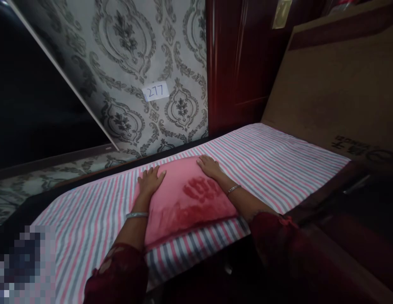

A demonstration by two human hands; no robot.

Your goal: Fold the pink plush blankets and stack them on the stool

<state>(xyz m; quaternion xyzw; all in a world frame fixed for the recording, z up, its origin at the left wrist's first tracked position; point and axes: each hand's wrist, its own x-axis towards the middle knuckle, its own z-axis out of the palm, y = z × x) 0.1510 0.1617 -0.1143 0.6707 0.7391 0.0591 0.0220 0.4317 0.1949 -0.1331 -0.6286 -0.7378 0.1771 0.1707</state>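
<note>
The pillow (184, 200) already lay on the striped bed (279, 164); left hand (150, 180) and right hand (209, 165) pressed flat, fingers spread, gripping nothing

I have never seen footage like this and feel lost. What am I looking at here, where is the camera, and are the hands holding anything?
There is no machine here: these are a person's two bare hands, filmed by one camera worn on the head, looking forward and down. That is why the arms reach in from the bottom edge.

The surface is a bed covered by a pink, grey and white striped sheet. On it lies a soft pink pillow with a dark red pattern.

The left hand rests flat on the pillow's far left corner, the right hand on its far right corner. Both lie open, pressing rather than gripping; nothing is lifted.

Behind hangs patterned wallpaper with a small white label reading 277.
</note>
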